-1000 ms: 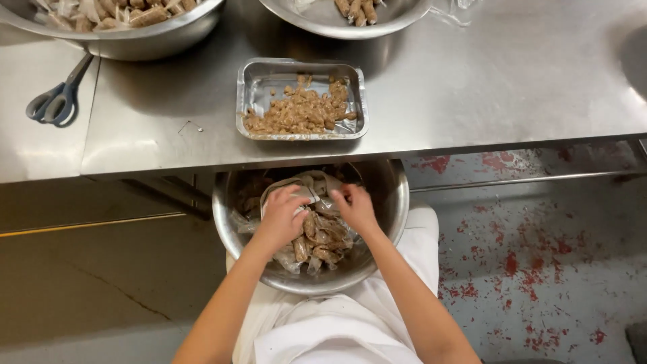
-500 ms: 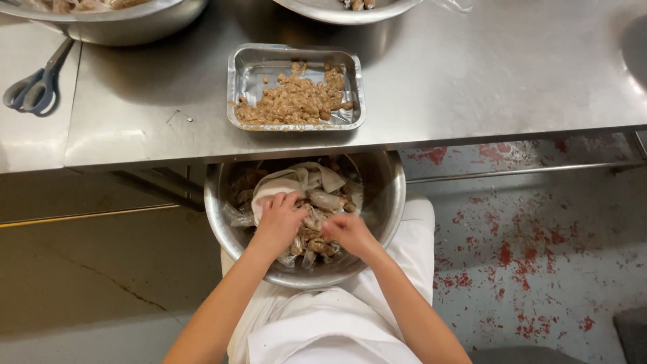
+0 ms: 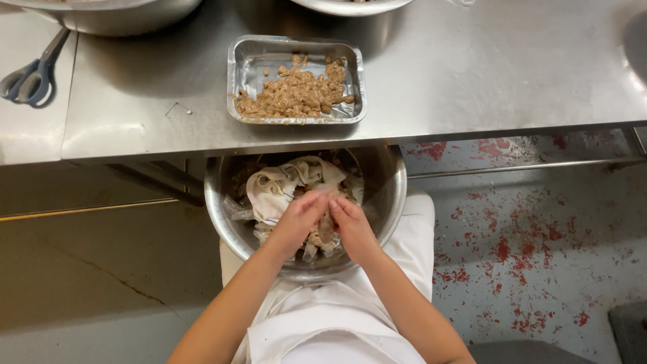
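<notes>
bowl (image 3: 222,202) in lap, 6 o'clock of tray (image 3: 296,81) | left hand (image 3: 296,222) and right hand (image 3: 350,226) pressed together, pinching a scrap (image 3: 323,232) | best: grip firm, work low over bowl

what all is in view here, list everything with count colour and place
foil tray: 1, silver, on table, holds brown minced filling
scissors: 1, grey-blue handles, table far left
steel table: 1, silver, top
large bowls: 2, steel, table's far edge, cut off
lap bowl: 1, steel, below table edge, holds pale wrappers and brown bits
floor: grey, red-speckled at right
apron: white
left hand, right hand: in lap bowl, fingers together on the contents
</notes>
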